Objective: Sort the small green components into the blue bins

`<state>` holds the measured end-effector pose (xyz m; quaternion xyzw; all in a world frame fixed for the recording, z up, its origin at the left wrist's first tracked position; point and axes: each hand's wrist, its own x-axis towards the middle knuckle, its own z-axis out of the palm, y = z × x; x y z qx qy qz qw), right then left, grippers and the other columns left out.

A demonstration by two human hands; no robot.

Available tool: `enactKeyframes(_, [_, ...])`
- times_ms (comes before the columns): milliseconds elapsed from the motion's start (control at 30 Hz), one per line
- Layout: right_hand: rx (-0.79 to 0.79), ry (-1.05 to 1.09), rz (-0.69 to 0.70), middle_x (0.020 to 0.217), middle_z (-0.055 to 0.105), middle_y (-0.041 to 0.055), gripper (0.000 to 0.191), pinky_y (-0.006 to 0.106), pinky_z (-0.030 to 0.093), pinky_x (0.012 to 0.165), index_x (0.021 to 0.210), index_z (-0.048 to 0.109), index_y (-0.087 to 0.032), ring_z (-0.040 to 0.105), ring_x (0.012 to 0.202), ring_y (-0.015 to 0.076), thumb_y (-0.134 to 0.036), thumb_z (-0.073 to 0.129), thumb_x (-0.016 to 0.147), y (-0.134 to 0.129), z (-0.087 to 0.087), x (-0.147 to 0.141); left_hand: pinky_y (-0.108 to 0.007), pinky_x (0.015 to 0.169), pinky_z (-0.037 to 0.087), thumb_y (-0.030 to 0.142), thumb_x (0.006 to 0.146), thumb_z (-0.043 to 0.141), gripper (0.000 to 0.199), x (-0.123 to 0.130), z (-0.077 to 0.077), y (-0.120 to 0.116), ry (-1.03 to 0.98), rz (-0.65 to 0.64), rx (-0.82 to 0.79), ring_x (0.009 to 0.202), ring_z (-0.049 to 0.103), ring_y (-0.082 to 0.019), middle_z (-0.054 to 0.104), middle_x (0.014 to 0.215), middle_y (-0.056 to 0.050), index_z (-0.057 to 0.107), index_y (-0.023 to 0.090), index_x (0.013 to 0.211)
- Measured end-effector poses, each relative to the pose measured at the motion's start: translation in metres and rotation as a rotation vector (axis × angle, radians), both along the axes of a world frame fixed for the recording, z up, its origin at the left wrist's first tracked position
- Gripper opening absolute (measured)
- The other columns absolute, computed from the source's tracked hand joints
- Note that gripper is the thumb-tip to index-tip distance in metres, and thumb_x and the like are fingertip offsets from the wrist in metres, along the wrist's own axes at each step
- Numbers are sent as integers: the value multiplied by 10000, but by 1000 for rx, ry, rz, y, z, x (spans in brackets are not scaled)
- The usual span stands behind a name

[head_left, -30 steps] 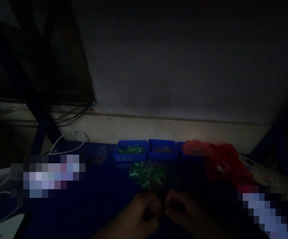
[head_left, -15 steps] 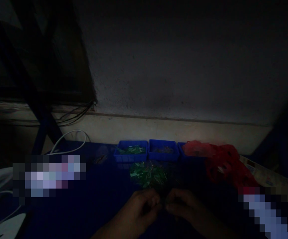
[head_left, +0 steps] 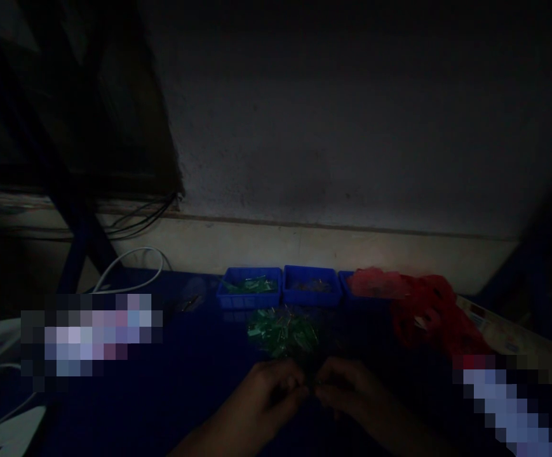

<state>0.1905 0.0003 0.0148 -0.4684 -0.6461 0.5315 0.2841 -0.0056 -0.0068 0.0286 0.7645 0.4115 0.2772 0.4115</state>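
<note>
Low over the blue table (head_left: 161,393), my left hand (head_left: 269,397) is closed, its thumb and fingers pinched together. Facing it with a small gap, my right hand (head_left: 352,390) is pinched as well. A tiny dark, greenish piece seems to lie between the fingertips, too dim to name. Just beyond both hands is a loose pile of shiny green strips (head_left: 282,331), with thin glinting bits among them. Behind the pile, a blue bin (head_left: 249,298) holds similar green pieces. Beside it, a second blue bin (head_left: 311,297) contains small pale pieces I cannot make out.
A third blue bin (head_left: 345,285) is partly covered by red netting-like material (head_left: 423,311), which spreads rightward. White cable (head_left: 154,279) loops at the back left. Blurred-out patches lie at both sides. A wall (head_left: 328,127) rises behind the table, and blue frame posts (head_left: 80,235) flank it.
The view has shifted very slightly. Both hands stay pinched in nearly the same place, with only small finger movement.
</note>
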Motion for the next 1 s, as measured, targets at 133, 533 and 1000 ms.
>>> enactKeyframes(133, [-1,-2,6,633,529,-44,89,240,379,564,718,608,-179,515,599,120,-255,579,757,1,4,-2,-222,543,330,177,845,467,161,1,-1,1,-15,-6,6,583,430,-118,458,627,38,563,149,719])
enactKeyframes(533, [28,9,17,671,557,-34,99,237,382,570,773,625,-181,527,625,123,-270,583,783,1,-4,1,-223,535,330,161,838,480,151,-1,-2,1,4,-5,14,574,433,-115,475,623,38,574,153,720])
enactKeyframes(1000, [12,30,14,671,562,-35,92,239,384,587,758,621,-180,526,633,123,-253,575,790,0,1,-1,-219,536,340,191,856,474,175,0,-1,5,22,-1,29,573,451,-118,497,630,27,600,145,743])
